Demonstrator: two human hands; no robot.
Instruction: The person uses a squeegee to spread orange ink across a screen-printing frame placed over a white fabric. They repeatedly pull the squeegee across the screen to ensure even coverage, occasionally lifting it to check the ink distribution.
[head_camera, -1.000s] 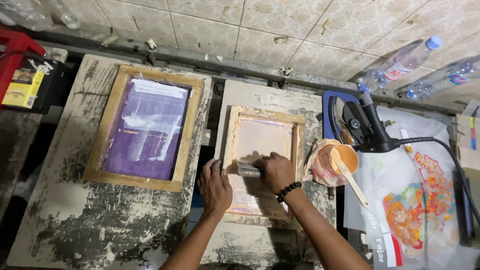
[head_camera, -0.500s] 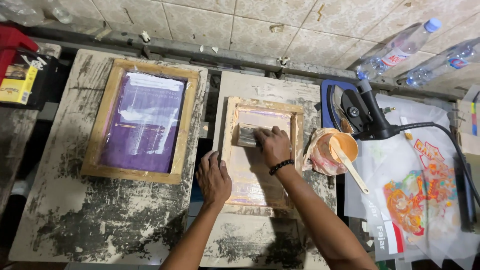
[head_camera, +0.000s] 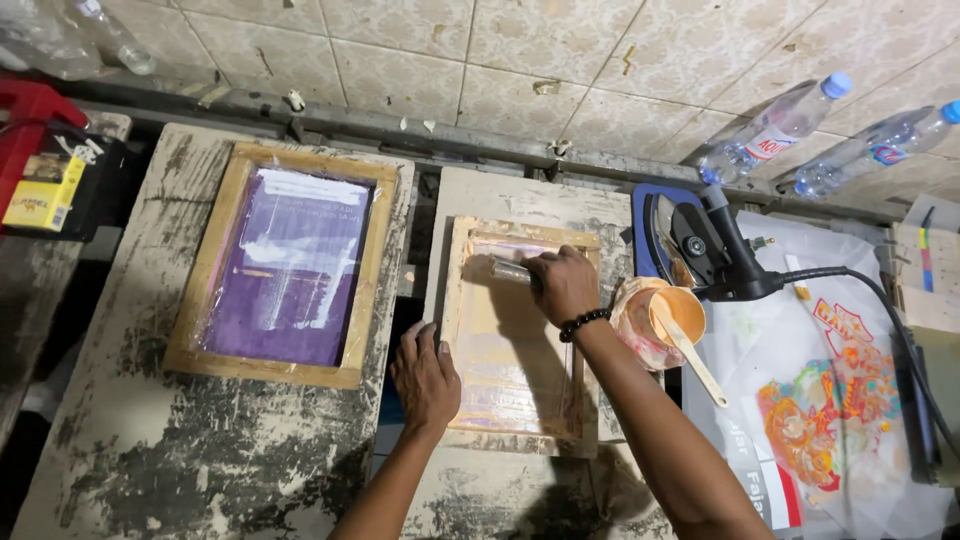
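Seen from the head camera, a small wooden printing frame (head_camera: 515, 335) is laid flat on a worn, paint-stained board (head_camera: 520, 500) at the middle of the bench. Its long axis runs from the near edge of the board toward the tiled wall (head_camera: 520, 50), and its pale pink mesh faces up.

A squeegee (head_camera: 510, 271) is held at the far end of this frame, close to the top rail. Its long axis lies across the frame, from left to right, at right angles to the frame's length, and its free end points to the left. The right hand (head_camera: 563, 283) is closed over the right part of the squeegee, with the fingers curled tightly round it; a dark bead bracelet (head_camera: 583, 322) is worn at the wrist.

The left hand (head_camera: 425, 375) is pressed flat on the left rail of the frame near its lower corner, with the fingers stretched out and slightly spread, and nothing is held in it.

To the left, a larger wooden frame with purple mesh (head_camera: 290, 265) is laid on a second worn board (head_camera: 150, 450), its length also running toward the wall. Just right of the small frame, an orange cup (head_camera: 675, 312) with a pale stick (head_camera: 695, 355) leaning in it is seen. Beyond it a black iron (head_camera: 700, 240) and a printed plastic sheet (head_camera: 830, 410) are placed. Two clear plastic bottles (head_camera: 780, 125) are laid against the wall.
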